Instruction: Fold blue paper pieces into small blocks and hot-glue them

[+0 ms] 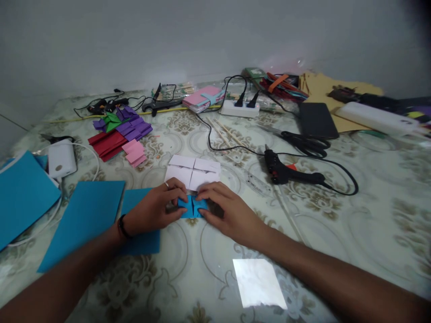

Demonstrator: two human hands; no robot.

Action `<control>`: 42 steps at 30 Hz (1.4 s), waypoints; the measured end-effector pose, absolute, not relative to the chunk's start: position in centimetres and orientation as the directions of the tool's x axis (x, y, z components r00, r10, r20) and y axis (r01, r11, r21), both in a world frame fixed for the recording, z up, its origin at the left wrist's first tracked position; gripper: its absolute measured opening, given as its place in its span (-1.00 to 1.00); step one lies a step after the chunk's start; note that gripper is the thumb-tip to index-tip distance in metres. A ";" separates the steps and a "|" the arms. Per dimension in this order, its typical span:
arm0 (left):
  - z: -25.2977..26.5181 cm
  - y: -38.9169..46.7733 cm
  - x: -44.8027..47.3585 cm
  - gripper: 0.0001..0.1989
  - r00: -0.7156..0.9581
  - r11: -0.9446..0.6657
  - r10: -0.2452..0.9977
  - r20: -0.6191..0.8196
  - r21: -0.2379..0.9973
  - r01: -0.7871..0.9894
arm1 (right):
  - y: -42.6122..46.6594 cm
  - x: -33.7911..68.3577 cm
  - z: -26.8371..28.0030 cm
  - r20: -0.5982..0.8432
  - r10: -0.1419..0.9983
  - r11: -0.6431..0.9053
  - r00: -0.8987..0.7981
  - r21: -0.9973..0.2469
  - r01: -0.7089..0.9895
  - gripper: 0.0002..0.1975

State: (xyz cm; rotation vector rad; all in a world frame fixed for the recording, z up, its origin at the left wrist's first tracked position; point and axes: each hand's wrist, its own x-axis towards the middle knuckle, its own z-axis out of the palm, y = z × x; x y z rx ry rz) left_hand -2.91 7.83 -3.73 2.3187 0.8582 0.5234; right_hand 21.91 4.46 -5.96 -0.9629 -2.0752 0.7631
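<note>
Floral tabletop point(188, 278) | small folded blue paper point(189, 207) between the hands point(160, 208) point(232, 214) | each grasping one side of it

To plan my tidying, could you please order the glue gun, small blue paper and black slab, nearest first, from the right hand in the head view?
1. Small blue paper: touching the right hand.
2. Glue gun: to its right.
3. Black slab: farther right and back.

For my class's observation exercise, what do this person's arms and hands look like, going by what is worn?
The left hand has a silvery ring and a dark wristband. The right hand shows no jewellery. No sleeves show on either side.
</note>
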 end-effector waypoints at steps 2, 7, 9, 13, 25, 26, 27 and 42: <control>-3.7 7.8 -2.9 -0.86 0.716 -0.612 0.681 0.155 0.658 0.440 | 4.4 21.9 -5.9 0.330 0.827 0.521 -0.456 -0.754 0.400 -0.75; -3.8 7.8 -2.9 -0.91 0.727 -0.642 0.664 0.178 0.635 0.431 | 4.4 21.7 -5.6 0.320 0.833 0.511 -0.451 -0.759 0.404 -0.89; -3.9 7.8 -3.0 -0.90 0.734 -0.660 0.652 0.191 0.619 0.425 | 4.4 21.7 -5.5 0.326 0.833 0.511 -0.448 -0.764 0.395 -0.90; -4.0 7.8 -3.0 -0.83 0.741 -0.675 0.644 0.192 0.599 0.431 | 4.4 21.7 -5.3 0.317 0.841 0.495 -0.439 -0.780 0.383 -0.93; -4.0 7.6 -2.8 -0.74 0.742 -0.687 0.645 0.183 0.564 0.458 | 4.5 21.8 -5.4 0.331 0.825 0.509 -0.457 -0.788 0.348 -0.89; -4.0 7.6 -2.7 -0.73 0.742 -0.689 0.644 0.186 0.562 0.457 | 4.5 21.8 -5.3 0.330 0.825 0.509 -0.459 -0.787 0.348 -0.89; -4.0 7.6 -2.7 -0.72 0.743 -0.692 0.642 0.192 0.561 0.454 | 4.5 21.8 -5.3 0.329 0.825 0.508 -0.459 -0.787 0.349 -0.89; -3.2 7.6 -2.5 -0.79 0.723 -0.634 0.678 0.134 0.604 0.482 | 4.4 21.8 -6.1 0.358 0.801 0.557 -0.479 -0.738 0.380 -0.86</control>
